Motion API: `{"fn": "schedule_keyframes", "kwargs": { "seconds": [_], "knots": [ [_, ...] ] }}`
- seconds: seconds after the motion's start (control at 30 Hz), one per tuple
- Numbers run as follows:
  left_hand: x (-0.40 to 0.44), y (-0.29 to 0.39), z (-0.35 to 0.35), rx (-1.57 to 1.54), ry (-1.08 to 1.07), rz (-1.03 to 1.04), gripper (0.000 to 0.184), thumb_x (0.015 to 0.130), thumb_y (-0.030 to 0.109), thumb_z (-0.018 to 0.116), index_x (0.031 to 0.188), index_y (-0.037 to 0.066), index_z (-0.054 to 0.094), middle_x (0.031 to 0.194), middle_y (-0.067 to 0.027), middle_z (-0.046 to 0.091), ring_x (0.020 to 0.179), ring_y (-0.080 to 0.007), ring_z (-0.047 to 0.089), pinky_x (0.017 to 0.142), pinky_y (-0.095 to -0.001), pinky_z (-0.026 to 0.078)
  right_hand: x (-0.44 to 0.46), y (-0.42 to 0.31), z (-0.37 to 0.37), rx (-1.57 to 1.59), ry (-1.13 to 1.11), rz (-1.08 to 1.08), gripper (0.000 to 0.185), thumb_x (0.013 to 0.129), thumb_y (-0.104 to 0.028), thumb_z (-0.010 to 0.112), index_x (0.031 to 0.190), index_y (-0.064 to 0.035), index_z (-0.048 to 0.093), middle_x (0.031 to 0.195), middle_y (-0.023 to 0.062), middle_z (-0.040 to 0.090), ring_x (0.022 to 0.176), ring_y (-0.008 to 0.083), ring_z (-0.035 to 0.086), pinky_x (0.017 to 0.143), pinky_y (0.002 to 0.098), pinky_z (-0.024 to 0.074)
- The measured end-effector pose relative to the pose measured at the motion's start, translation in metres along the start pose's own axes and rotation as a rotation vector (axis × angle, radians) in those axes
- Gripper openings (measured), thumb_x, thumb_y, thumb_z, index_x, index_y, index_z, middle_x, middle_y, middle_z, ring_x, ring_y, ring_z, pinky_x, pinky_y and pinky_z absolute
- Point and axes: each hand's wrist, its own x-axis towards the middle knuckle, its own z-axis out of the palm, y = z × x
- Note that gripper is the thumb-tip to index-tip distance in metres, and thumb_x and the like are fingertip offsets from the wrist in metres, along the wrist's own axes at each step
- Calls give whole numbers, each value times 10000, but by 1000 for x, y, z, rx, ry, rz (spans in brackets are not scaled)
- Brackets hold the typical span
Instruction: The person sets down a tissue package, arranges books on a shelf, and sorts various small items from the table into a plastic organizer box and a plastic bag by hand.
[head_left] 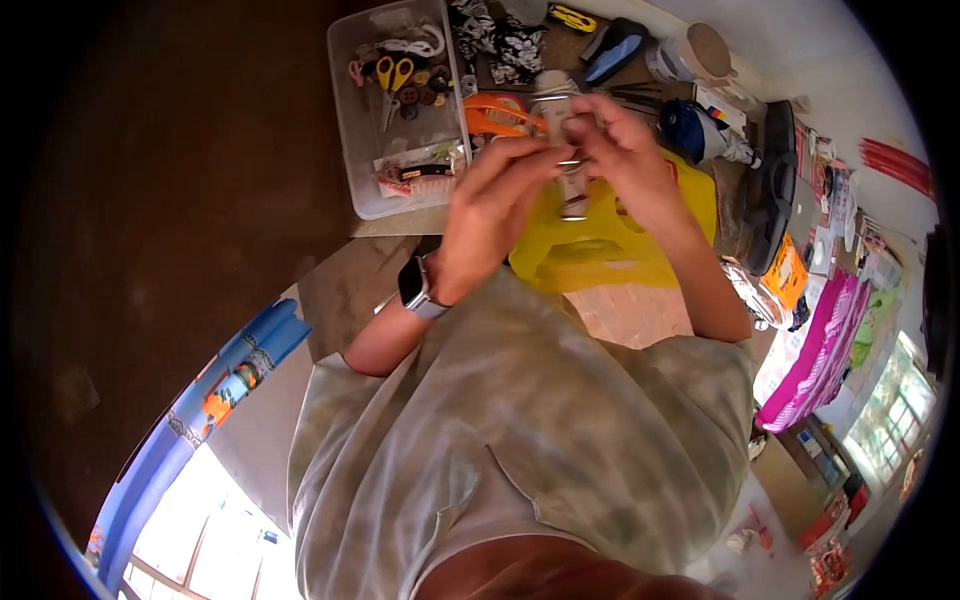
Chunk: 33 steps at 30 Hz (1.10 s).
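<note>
Both my hands meet over a yellow plastic bag (560,262). Between them is a pale strip with shiny metal bands (573,188), its kind unclear from here. My left hand (492,195), with a watch on the wrist, has its fingers pressed together at the strip's middle. The thumb and fingers of my right hand (635,160) pinch the strip slightly higher up. Fingers cover its middle, and some blur softens the fingertips. An orange handled object (490,115) lies just beyond my left hand.
A clear plastic box (345,120) holds yellow-handled scissors (394,72), several buttons (409,95) and small packets. Farther back are black-and-white patterned cloth (517,50), a blue-and-grey object (615,52) and a white cup (705,52). A black case (775,190) stands right.
</note>
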Motion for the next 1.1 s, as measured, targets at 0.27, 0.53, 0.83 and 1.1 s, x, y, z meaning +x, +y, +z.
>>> {"fn": "schedule_keyframes", "kwargs": {
  "seconds": [0.27,0.53,0.83,1.1],
  "knots": [
    [4,10,5,-76,-236,-37,214,873,-42,621,1070,22,678,1076,-125,663,970,-305,657,847,-364,533,21,57,-144,-200,317,195,285,1027,-146,467,1286,-46,531,971,51,636,775,128,598,658,268,480],
    [-11,-23,-55,215,-74,-285,144,920,12,601,1037,20,686,1012,-135,681,901,-271,676,783,-336,526,21,113,-165,-906,340,-280,286,981,-50,462,1247,-94,556,1001,211,656,906,376,650,782,402,503],
    [-20,-57,-91,410,-45,-396,184,957,121,585,1096,21,651,1024,-138,656,789,-273,660,694,-339,529,12,91,-131,-1382,374,-146,420,895,35,526,1298,-71,576,1276,187,516,1136,400,537,945,477,455],
    [22,-127,-55,870,-199,-365,175,896,49,587,1035,-53,560,1024,-254,634,814,-362,674,708,-388,565,36,2,-52,-1119,167,-404,300,955,-52,548,1250,-79,596,1162,150,634,1012,348,629,861,377,498]
  ]
}}
